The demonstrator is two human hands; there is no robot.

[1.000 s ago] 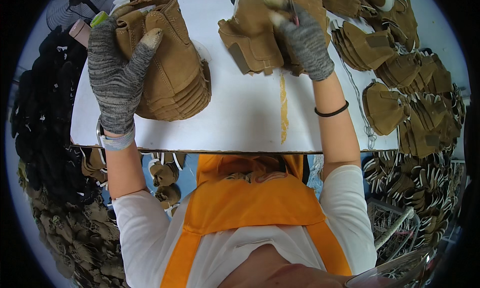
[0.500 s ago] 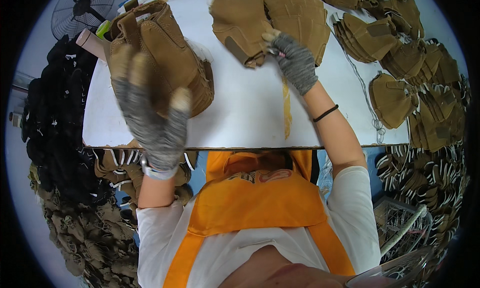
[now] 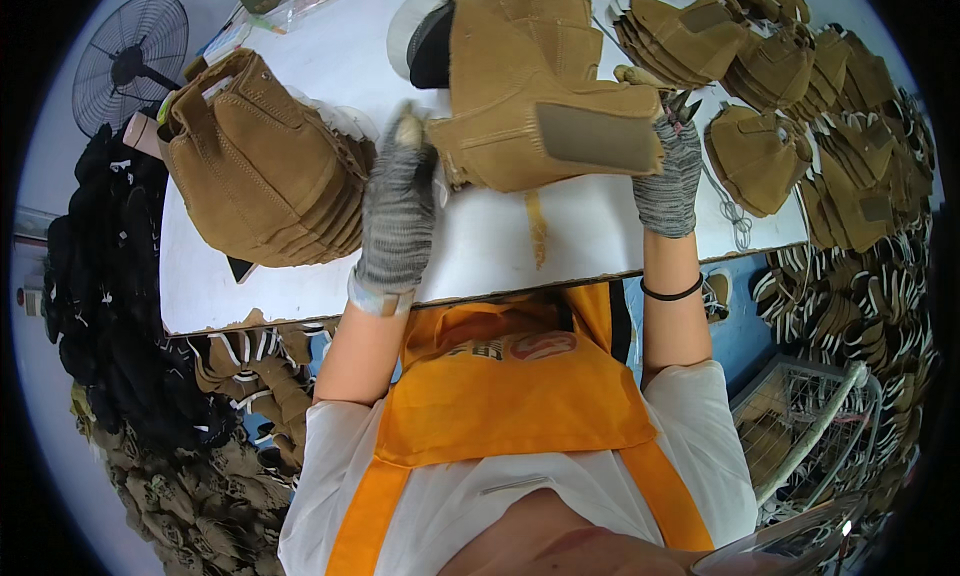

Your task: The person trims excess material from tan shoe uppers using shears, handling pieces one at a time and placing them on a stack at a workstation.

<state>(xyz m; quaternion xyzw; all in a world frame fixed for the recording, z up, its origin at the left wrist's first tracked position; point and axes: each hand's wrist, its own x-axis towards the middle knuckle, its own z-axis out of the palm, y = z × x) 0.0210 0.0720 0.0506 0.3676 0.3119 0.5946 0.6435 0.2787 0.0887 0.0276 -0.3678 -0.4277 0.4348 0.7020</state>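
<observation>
Boot upper in tan-brown suede (image 3: 500,141) spans the space between two gloved hands in the head view, above the middle of a white worktable (image 3: 475,241), with its dark grey rectangular patch (image 3: 590,139) facing up. At its left end, the left hand (image 3: 398,211), in a grey knit glove with pale fingertips, points its fingers away from the body and seems to touch the edge; blur hides how far the fingers are closed, so I cannot tell how firmly they grip. The right hand (image 3: 668,171), in a matching glove, is curled at the other end, its fingertips by the upper's edge, and it has hold of small thread snips (image 3: 684,109), whose blades stick out past the fingers.

Behind the held upper lies a stack of more uppers (image 3: 555,21), with a black-and-white piece (image 3: 432,46) beside it. Another stack of nested boot uppers (image 3: 265,176) stands on the table to the left. A strip of yellow tape (image 3: 537,238) marks the tabletop in front. Bunches of uppers (image 3: 757,161) fill the right side, and a black mesh fan (image 3: 128,68) stands at far left.
</observation>
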